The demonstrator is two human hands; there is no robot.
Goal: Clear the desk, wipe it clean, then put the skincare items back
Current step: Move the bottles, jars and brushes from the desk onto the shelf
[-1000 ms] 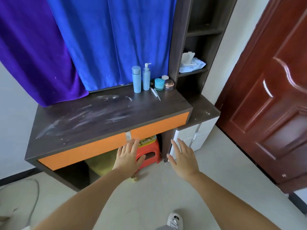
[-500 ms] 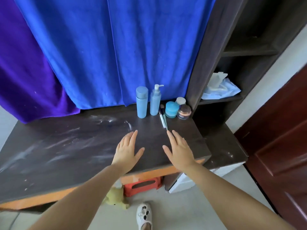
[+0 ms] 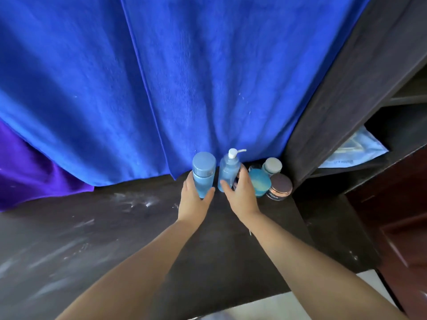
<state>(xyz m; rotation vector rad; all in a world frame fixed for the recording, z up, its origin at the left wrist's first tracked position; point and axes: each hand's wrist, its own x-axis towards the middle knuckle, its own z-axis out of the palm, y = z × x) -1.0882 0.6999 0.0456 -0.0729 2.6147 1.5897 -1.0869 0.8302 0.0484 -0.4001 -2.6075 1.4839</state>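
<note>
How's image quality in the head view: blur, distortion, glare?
Head view: wide-angle bending is strong, the shelf post leans hard and the desk edge curves. Centre is fairly sharp: left hand on the capped bottle, right hand on the pump bottle. The bottom edge is smeared. Light is soft, no harsh glare; white smears show on the desk.

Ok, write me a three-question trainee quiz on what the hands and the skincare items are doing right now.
1. True or false: the left hand is closed around the capped blue bottle.
2. Which does the right hand grip? A) pump bottle B) teal jar C) brown-lidded jar
3. Fill in: white smears mark the dark ____.

Key: 1 true; 2 A; 3 desk
</note>
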